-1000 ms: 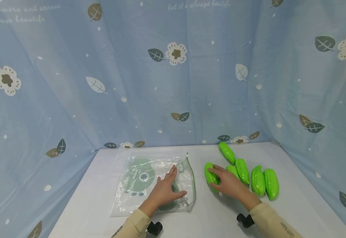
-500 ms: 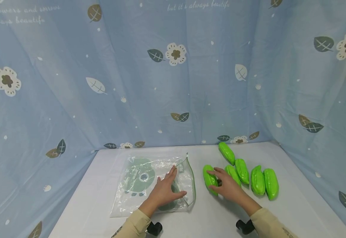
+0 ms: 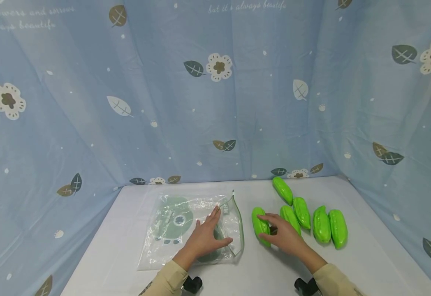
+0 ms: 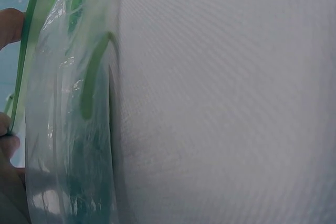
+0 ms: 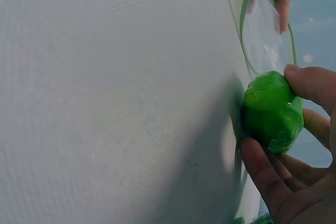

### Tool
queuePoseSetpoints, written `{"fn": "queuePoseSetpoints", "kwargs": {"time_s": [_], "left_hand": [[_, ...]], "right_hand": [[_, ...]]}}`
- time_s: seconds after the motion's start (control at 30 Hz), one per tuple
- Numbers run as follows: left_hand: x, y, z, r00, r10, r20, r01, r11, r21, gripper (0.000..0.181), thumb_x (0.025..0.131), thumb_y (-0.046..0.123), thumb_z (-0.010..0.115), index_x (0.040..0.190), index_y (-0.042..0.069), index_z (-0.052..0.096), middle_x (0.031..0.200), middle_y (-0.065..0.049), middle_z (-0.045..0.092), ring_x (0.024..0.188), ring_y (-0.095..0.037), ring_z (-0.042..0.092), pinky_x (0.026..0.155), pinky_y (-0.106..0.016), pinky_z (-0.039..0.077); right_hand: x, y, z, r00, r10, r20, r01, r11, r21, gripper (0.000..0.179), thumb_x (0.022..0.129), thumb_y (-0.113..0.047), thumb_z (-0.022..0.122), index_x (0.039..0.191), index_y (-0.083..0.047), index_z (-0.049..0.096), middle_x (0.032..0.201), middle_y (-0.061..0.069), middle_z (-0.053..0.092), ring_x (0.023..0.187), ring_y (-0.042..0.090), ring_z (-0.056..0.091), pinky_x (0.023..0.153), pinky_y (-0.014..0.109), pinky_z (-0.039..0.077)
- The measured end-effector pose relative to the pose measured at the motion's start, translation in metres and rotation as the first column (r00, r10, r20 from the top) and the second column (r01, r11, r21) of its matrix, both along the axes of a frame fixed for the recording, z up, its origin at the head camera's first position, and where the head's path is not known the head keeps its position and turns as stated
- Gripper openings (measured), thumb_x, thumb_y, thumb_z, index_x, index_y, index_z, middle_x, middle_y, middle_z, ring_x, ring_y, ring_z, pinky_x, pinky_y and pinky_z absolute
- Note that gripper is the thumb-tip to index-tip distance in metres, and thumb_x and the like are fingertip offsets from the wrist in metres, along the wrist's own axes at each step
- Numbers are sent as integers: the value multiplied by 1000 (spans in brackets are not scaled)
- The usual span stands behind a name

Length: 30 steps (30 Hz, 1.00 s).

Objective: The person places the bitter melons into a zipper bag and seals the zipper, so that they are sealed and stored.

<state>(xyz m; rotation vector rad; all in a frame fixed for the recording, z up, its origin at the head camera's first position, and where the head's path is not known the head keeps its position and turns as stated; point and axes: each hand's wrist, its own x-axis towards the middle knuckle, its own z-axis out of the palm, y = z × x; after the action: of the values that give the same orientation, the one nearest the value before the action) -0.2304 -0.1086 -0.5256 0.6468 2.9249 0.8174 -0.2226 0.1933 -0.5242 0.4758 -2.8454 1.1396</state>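
Partly hidden green packet [image 3: 258, 227], right hand [image 3: 286, 236] gripping, left hand [image 3: 203, 238] overlapping bag [image 3: 150, 251]

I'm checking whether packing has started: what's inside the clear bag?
In the head view, no object shows through the clear bag, only white tabletop. Behind the green print and under the left grip, the inside is covered and cannot be seen.

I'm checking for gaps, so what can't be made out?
Head view: part of the bag, under the left hand.
Head view: part of the gripped green packet, covered by the right hand.
Left wrist view: most of that hand, cut by the left edge.
Head view: start of the upper-left writing, cut by the left edge.
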Motion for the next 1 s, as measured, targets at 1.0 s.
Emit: {"fn": "queuePoseSetpoints", "kwargs": {"time_s": [1.0], "left_hand": [[-2,0,-3,1000,10,19,-10,1000,17,106,86,67,67,163,9,23,170,-4,15,148,-39,33,114,-73,17]], "right_hand": [[4,-4,1,1000,-5,14,6,997,-82,63,87,-29,83,142,-10,61,147,25,51,113,33,66,83,31,59]]}}
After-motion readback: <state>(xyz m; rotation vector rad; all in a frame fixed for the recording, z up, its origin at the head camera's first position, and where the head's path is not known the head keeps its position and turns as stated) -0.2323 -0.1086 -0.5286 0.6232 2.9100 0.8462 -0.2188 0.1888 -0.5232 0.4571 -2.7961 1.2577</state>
